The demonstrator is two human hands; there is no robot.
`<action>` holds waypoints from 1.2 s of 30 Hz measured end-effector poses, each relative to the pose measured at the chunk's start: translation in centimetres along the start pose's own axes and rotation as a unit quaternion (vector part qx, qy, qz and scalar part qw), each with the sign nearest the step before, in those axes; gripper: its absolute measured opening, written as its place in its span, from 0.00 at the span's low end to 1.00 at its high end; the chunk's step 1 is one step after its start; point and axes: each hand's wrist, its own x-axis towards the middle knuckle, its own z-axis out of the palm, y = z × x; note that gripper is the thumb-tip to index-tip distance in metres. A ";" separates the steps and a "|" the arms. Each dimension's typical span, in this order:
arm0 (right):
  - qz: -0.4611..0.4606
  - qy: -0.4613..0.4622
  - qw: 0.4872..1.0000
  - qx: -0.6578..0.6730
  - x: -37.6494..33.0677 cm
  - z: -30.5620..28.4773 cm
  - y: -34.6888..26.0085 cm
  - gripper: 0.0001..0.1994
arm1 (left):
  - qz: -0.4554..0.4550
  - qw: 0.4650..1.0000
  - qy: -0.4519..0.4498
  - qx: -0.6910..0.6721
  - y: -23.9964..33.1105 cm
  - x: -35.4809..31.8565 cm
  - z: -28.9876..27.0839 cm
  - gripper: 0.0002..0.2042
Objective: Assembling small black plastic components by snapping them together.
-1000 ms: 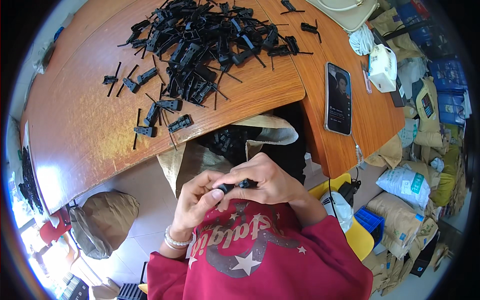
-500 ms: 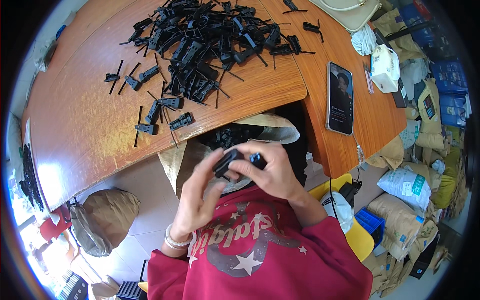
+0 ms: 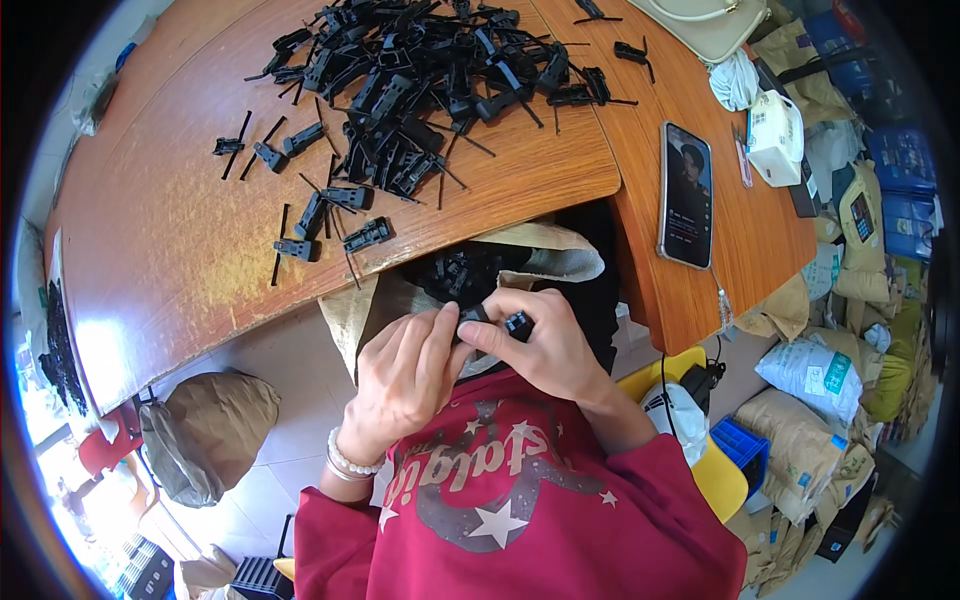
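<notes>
Above my lap, both hands close around a small black plastic part, mostly hidden by the fingers. My left hand presses its fingertips against the part's left side. My right hand pinches it between thumb and forefinger; a second black end sticks out between its curled fingers, and I cannot tell whether it belongs to the same part. Just beyond the hands, an open sack holds more black parts. On the wooden table lies a large heap of similar black parts with thin protruding strips.
Several loose black parts lie near the table's front edge. On the right stand a phone showing a picture, a white box and a pale handbag. A yellow chair and packed bags crowd the right; a brown sack stands left.
My left hand has closed in from spread fingers onto the black part, covering more of it. The right hand keeps its grip, nearly in place. The view has shifted slightly.
</notes>
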 end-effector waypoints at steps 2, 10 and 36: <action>0.003 -0.007 1.000 -0.029 -0.2 -0.2 -0.6 0.15 | -0.049 0.997 -0.042 -0.051 0.2 0.1 -0.7 0.18; 0.088 -0.071 0.975 0.192 -2.2 -0.1 -2.1 0.13 | -0.276 0.883 -0.006 -0.379 -0.1 0.0 -0.6 0.14; 0.020 -0.060 0.998 0.018 -1.0 -0.4 -1.6 0.15 | -0.282 0.931 0.103 0.208 -8.6 -1.8 -3.7 0.16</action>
